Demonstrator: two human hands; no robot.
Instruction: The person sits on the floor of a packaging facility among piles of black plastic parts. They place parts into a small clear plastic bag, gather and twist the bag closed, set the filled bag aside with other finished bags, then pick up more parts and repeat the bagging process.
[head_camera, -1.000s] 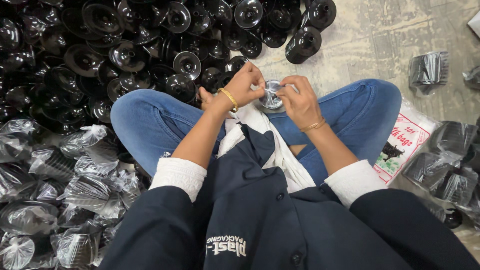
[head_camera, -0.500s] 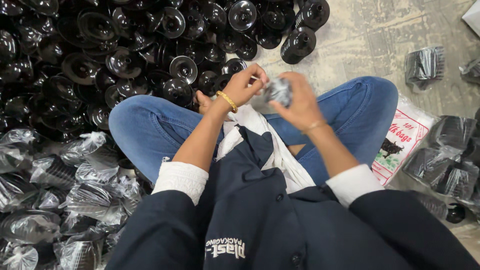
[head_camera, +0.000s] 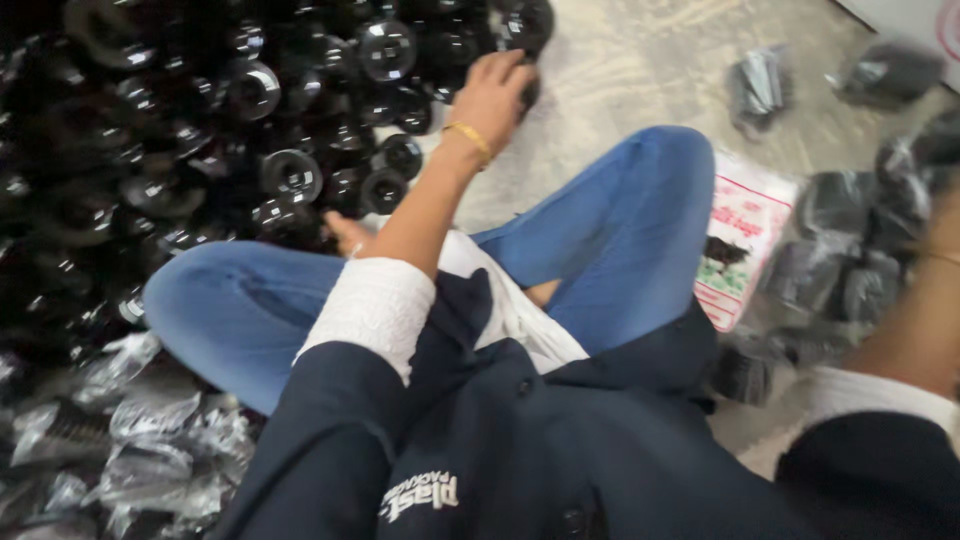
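Left of my fingers: heap of glossy black round caps on the floor; nearer my knee, a drift of clear plastic-wrapped packs.
Left hand: stretched out to the heap's near edge, fingers curled down over one black cap at the heap's right end; I judge them closing on it, grip not clearly shown.
Right of those fingers: bare grey floor, then small wrapped dark bundles.
Flat packet: white, rectangular, red and green print, beside my right knee.
Right hand: out of sight past the frame's edge; only a blurred forearm shows, fingers' state unknowable.
Risk: a loose pinch could tip the cap and set neighbours rolling off the heap.
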